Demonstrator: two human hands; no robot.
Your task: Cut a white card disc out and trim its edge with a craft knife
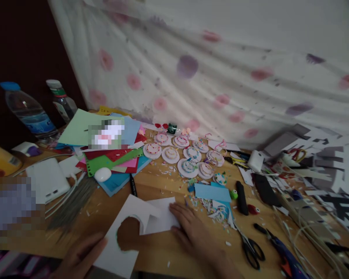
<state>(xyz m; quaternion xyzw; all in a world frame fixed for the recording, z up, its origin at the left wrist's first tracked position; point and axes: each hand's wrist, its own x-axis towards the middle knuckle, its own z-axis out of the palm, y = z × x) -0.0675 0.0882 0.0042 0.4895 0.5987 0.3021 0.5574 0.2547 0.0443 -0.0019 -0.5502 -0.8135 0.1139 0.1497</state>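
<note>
A sheet of white paper (128, 213) with a large round hole cut in it lies at the front edge of the wooden table. At its lower left edge, my left hand (83, 254) pinches the paper, thumb on top; the fingers beneath are partly hidden. My right hand (192, 228) lies with fingers stretched out over the right end of a folded white piece (163, 213), which touches the holed sheet. Brown tabletop shows through the hole. Black-handled scissors (247, 244) lie to the right of my right hand, apart from it.
Several small decorated paper hats (189, 166) stand behind. Coloured papers (75, 128), a white mouse (102, 174) and a black marker (133, 185) are at left, near a water bottle (31, 116). Paper scraps, blue paper (212, 192), a glue gun (285, 252) and cables lie right.
</note>
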